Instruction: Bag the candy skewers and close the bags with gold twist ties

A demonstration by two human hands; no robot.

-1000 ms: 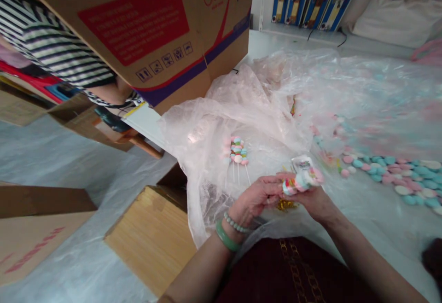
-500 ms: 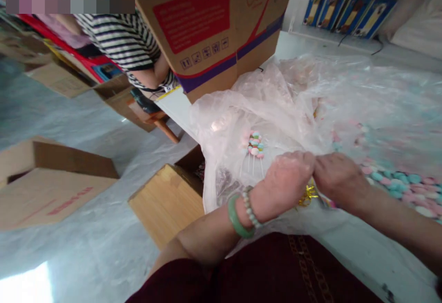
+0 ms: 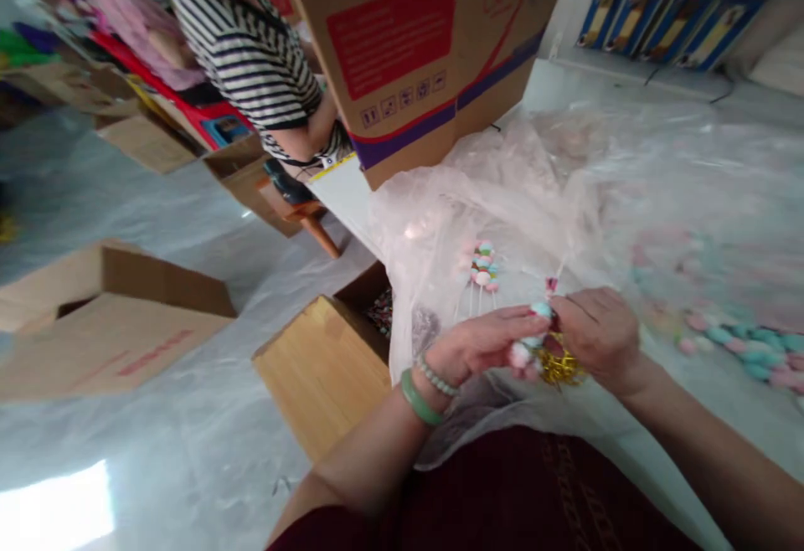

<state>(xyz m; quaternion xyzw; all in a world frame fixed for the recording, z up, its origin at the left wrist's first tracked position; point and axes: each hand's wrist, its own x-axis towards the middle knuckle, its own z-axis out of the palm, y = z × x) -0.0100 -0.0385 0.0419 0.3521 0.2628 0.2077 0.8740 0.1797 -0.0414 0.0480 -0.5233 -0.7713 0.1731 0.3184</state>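
My left hand point(image 3: 481, 342), with a beaded bracelet and a green bangle at its wrist, is closed around a marshmallow skewer point(image 3: 538, 321) in pink, blue and white. My right hand point(image 3: 596, 335) is closed at the skewer's upper end, fingers pinched; what lies between them is hidden. A small pink piece point(image 3: 551, 285) pokes up above the right fingers. Just under the hands is a bunch of gold twist ties point(image 3: 561, 367). Beyond my left hand, several marshmallow skewers point(image 3: 482, 266) lie side by side, white sticks toward me.
Loose marshmallows point(image 3: 757, 354) are heaped at the right, partly under clear plastic sheeting point(image 3: 678, 149). A big cardboard box point(image 3: 414, 136) stands at the back, near a person in a striped shirt point(image 3: 257, 74). Left of the table are a wooden-topped box point(image 3: 327, 375) and an open carton point(image 3: 144, 342).
My hands have turned from holding the skewer level, through both fists meeting in front of it, to the left supporting it and the right pinching its upper end. The view has swung left.
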